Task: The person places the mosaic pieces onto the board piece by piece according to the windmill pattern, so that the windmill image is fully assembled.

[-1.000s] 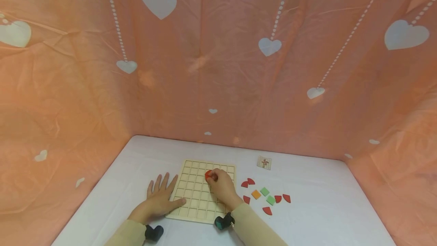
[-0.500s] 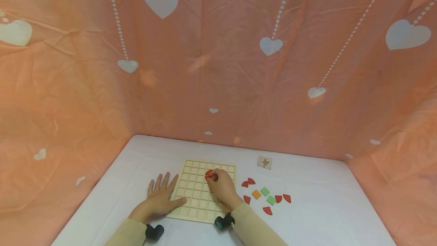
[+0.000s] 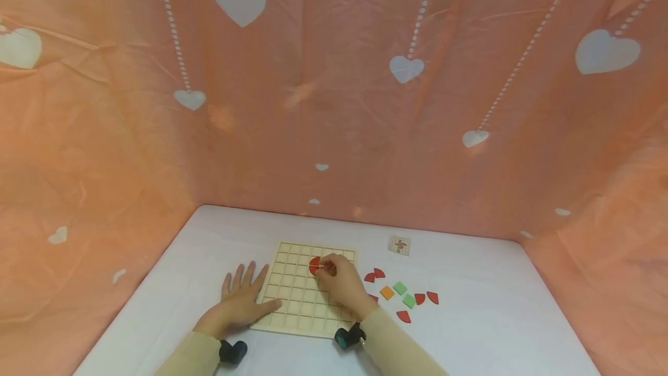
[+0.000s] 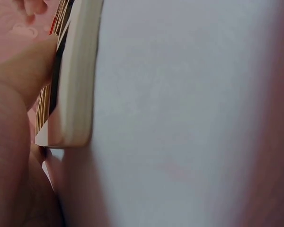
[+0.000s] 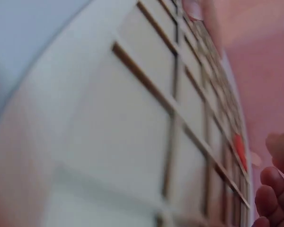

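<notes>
A pale wooden grid board lies flat on the white table. My left hand rests at its left edge, fingers spread and straight, thumb over the board; the left wrist view shows the thumb across the edge. My right hand is over the upper middle, fingers bent and fingertips right at red quarter-circle tiles on the board. In the right wrist view a red tile shows in the grid, close to the bent fingers. I cannot tell whether they pinch a tile.
Right of the board lie several loose red quarter-circle tiles, an orange square tile and two green square tiles. A small card with a red pinwheel pattern is behind them. An orange curtain with hearts surrounds the table.
The head view has shifted slightly, so everything sits a little further left in it. My right hand's fingertips stay at the red tiles; the left hand keeps its place on the board's edge.
</notes>
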{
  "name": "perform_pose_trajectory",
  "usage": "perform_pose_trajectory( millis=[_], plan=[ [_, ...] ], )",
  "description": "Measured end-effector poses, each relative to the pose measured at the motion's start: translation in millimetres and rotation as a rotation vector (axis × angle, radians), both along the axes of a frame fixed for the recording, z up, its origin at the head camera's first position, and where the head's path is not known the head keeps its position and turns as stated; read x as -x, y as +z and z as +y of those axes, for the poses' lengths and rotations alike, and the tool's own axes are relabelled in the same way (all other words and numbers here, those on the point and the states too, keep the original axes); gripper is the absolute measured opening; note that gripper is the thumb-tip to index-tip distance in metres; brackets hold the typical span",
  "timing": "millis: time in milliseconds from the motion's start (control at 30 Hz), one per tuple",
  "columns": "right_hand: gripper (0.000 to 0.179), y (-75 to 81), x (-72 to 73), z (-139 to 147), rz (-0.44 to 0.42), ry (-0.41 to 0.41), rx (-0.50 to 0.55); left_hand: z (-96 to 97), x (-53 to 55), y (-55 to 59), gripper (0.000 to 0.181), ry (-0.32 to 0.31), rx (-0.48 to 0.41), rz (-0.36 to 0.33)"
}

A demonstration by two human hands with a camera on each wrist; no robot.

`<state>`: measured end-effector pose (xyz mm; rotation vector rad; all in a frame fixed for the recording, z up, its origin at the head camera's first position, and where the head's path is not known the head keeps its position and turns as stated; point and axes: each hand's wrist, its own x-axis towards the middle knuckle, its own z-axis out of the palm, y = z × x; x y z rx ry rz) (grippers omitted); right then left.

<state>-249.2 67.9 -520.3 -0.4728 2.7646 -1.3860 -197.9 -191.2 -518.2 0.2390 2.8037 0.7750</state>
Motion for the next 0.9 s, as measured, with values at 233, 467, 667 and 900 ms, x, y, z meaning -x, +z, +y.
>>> perform_pose_trajectory(
  millis=[233,467,667,900],
  plan=[
    [0.030,18.3,-11.9,42,-0.005,-0.051,-0.003,-1.0,1.7,-3.1,0.102,-0.001,0.024,-0.005],
    [0.033,21.7,-23.6,85,-0.037,-0.130,-0.064,-0.7,2.5,-2.1,0.103,0.001,0.022,-0.011],
    [0.031,18.7,-32.0,109,-0.033,-0.158,-0.083,-0.9,3.0,-3.7,0.103,0.001,0.033,-0.005],
    [0.031,18.6,-39.4,122,-0.096,-0.176,-0.090,-0.6,1.7,-3.3,0.103,0.004,0.026,-0.010]
  ],
)
